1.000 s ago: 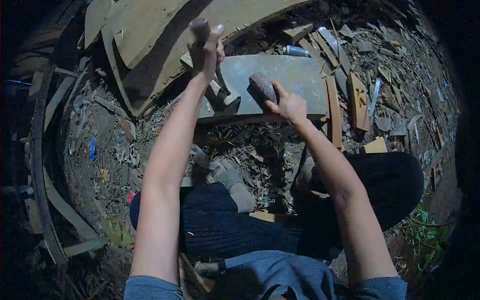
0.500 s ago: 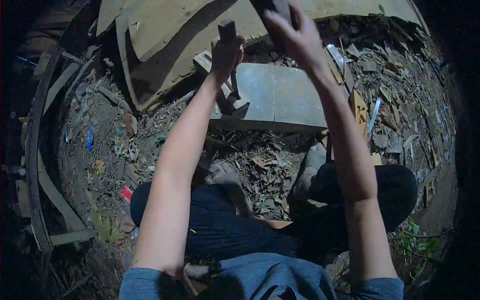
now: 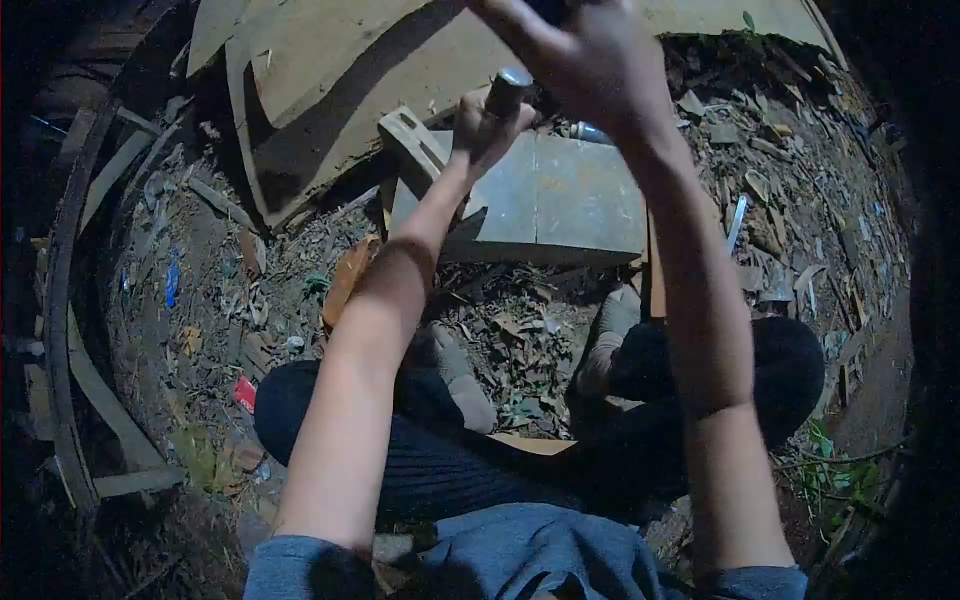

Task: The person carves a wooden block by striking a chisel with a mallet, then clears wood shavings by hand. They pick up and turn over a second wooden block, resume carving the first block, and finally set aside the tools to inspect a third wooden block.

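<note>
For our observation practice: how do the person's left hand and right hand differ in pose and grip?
The left hand sits low, by the grey slab; the right hand is raised to the picture's top edge. The left hand grips a metal rod roughly upright; what the right hand holds is cut off. Both are bare, arms stretched forward.

Short blue-grey sleeves [image 3: 300, 572], arms bare from there up to fingers [image 3: 478, 128]; dk ribbed trousers [image 3: 420, 455], grey shoes [image 3: 462, 372] below fingers.

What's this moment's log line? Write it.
left hand: grips metal tool | tool: over grey slab | right hand: raised, load cropped
</note>
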Tool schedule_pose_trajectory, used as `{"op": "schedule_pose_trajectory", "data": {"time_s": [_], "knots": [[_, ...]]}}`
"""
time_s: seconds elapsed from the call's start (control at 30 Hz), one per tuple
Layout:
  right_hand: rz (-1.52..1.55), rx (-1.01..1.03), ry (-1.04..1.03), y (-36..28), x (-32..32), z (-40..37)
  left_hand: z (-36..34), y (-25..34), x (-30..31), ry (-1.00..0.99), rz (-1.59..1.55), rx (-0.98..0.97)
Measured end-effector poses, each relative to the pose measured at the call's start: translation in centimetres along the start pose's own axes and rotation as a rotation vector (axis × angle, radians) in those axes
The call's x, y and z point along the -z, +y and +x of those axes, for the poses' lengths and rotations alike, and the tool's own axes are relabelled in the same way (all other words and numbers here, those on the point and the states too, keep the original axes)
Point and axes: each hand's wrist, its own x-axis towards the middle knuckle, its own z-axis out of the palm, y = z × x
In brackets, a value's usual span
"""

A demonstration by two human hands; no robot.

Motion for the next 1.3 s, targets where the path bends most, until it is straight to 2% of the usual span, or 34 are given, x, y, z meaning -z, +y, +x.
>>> {"op": "schedule_pose_trajectory", "data": {"time_s": [0.03,0.07,0.1,0.17,0.2,0.23,0.27,0.3,0.33,0.37,0.4,0.43,0.47,0.5,0.57,0.6,0.63,0.67,0.7,0.77,0.83,0.87,0.93,1.03,1.07,1.1,1.17,1.2,1.23,1.3], "knots": [[-0.059,-0.072,-0.079,1.6,-0.7,-1.1,0.0,0.1,-0.4,0.062,0.019,-0.06],[-0.327,-0.201,-0.29,1.3,-0.3,-2.2,0.9,-1.2,-0.7,0.011,0.03,-0.143],[-0.49,-0.17,-0.278,2.1,-0.7,-3.1,0.7,-2.7,-0.8,0.003,0.035,-0.144],[-0.342,-0.161,-0.262,1.4,0.9,-2.5,0.2,-1.7,-0.5,-0.006,-0.224,-0.012],[-0.18,-0.152,-0.195,-0.1,2.3,-2.7,0.3,-1.2,0.0,-0.063,-0.025,0.04],[-0.021,-0.136,-0.115,-2.9,3.9,-2.4,0.2,-1.6,-0.1,-0.067,-0.026,0.043],[0.119,-0.182,-0.042,-1.1,2.8,-1.7,0.2,-2.0,-0.1,-0.059,-0.035,0.076],[0.12,-0.18,-0.039,0.1,1.5,-2.2,0.3,-2.2,0.1,-0.05,-0.043,0.109],[-0.073,-0.187,-0.162,1.1,0.3,-3.0,0.8,-4.5,0.1,-0.064,-0.317,0.214],[-0.27,-0.19,-0.28,1.6,-0.3,-3.4,0.5,-5.5,-0.2,-0.066,-0.319,0.205],[-0.479,-0.259,-0.434,1.1,-0.5,-3.4,0.6,-6.0,-0.7,0.025,-0.317,0.089],[-0.293,-0.221,-0.316,3.0,-1.3,-3.6,1.3,-5.8,-1.3,0.113,-0.32,-0.035],[-0.188,-0.242,-0.281,3.5,-1.3,-3.7,0.2,-2.1,-0.2,0.153,0.069,-0.195],[-0.075,-0.273,-0.263,3.9,-1.6,-4.3,0.2,-2.1,0.2,0.152,0.067,-0.187],[0.168,-0.488,-0.175,5.3,-2.5,-4.9,0.9,-3.6,1.2,0.143,0.331,0.032],[0.275,-0.483,-0.086,7.3,-3.8,-5.3,1.3,-5.0,1.9,0.228,-0.136,0.05],[0.276,-0.483,-0.081,9.1,-4.6,-6.2,1.9,-1.5,2.9,0.408,-0.091,0.285],[0.305,-0.608,-0.17,11.0,-5.3,-7.3,2.8,-3.1,3.9,0.494,-0.403,0.202],[0.335,-0.733,-0.26,12.7,-6.0,-8.5,3.3,-1.9,5.6,0.512,-0.614,0.368],[0.207,-0.822,-0.31,15.6,-7.6,-12.3,4.1,-0.6,8.0,0.781,-0.63,0.486],[0.177,-0.948,-0.451,18.4,-9.4,-16.2,3.4,0.5,8.8,0.917,-0.647,0.443],[0.19,-0.957,-0.46,19.2,-9.9,-17.7,3.1,0.5,8.8,0.92,-0.63,0.451],[0.077,-0.928,-0.513,19.8,-10.5,-20.5,2.1,0.0,8.2,1.101,-0.321,0.451],[0.03,-0.865,-0.472,19.5,-9.8,-22.4,0.5,-1.9,7.1,1.199,-0.124,0.375],[0.031,-0.878,-0.467,19.4,-9.5,-22.2,0.1,-1.5,6.9,1.155,-0.241,0.487],[0.036,-0.909,-0.491,19.2,-9.3,-21.9,-0.5,-2.1,7.1,1.139,-0.234,0.496],[0.045,-0.949,-0.502,19.4,-9.2,-21.8,-1.6,-3.2,7.6,1.038,-0.134,0.209],[0.102,-0.933,-0.483,19.7,-9.3,-21.9,-2.6,-2.8,7.2,1.02,-0.1,0.164],[0.158,-0.917,-0.466,19.8,-9.4,-22.2,-3.1,-2.9,7.4,1.008,-0.096,0.168],[0.172,-0.931,-0.465,19.9,-9.4,-22.4,-3.6,-2.9,7.9,0.82,-0.055,0.226]]}}
